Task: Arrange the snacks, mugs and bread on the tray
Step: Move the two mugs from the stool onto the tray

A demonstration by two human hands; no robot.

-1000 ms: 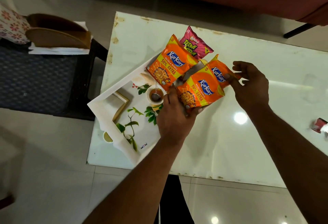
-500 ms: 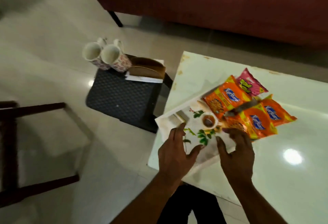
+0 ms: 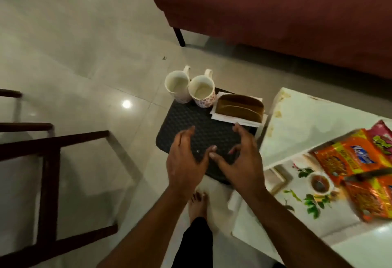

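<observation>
The two mugs (image 3: pixel 188 89) stand touching side by side at the far edge of a black stool (image 3: pixel 203 138), with their handles turned away from the person. Just to their right on the same stool the bread (image 3: pixel 239 107) lies on a white napkin (image 3: pixel 231 120), and its long axis runs across the view from left to right.

Both hands hover over the bare near half of the stool and hold nothing. The fingers of each are spread apart and loosely bent, and the thumbs nearly meet in the middle. The mugs and the bread all lie beyond the fingertips, farther from the person. The left hand (image 3: pixel 184 161) is lined up with the mugs and looks the nearer one to them. The right hand (image 3: pixel 244 161) sits below the bread and seems better placed for it.

The tray (image 3: pixel 339 221) rests on the white counter (image 3: pixel 297 123), well to the right of the stool. Anything lifted would therefore have to be carried rightward and toward the person.

The snack packets (image 3: pixel 343 157) already lie on the tray's far part. They are blurred and cut off by the right edge, so their number is unclear. A dark strip crossing them cannot be identified. The mugs' insides look pale, and whether they hold anything cannot be told. The number of bread slices is also uncertain.
</observation>
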